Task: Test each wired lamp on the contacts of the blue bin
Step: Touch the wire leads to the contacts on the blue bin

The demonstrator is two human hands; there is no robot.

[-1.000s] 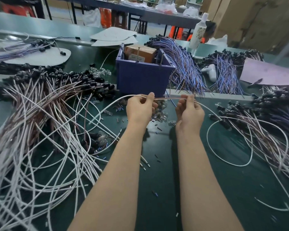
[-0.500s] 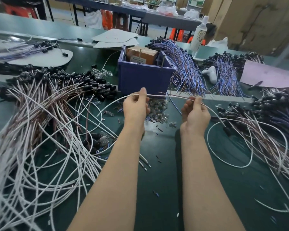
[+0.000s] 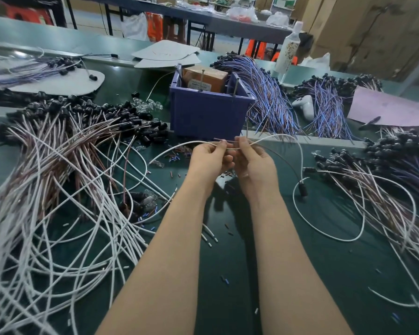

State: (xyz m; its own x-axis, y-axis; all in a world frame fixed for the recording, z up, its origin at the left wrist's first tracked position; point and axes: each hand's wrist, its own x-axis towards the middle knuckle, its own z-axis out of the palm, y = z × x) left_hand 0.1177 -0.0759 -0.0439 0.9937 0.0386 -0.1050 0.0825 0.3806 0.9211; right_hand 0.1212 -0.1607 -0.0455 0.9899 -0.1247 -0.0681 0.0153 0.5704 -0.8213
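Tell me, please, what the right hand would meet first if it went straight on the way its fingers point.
Most likely the front wall of the blue bin: the right hand, pinching a white wire, points forward at it, though depth is unclear.

Left wire heap (image 3: pixel 58 180) and right wire heap (image 3: pixel 382 197) hem a bare table (image 3: pixel 228 274) strip reaching the blue bin (image 3: pixel 208 114).

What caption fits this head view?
The left hand and right hand pinch a white wire in front of the blue bin.
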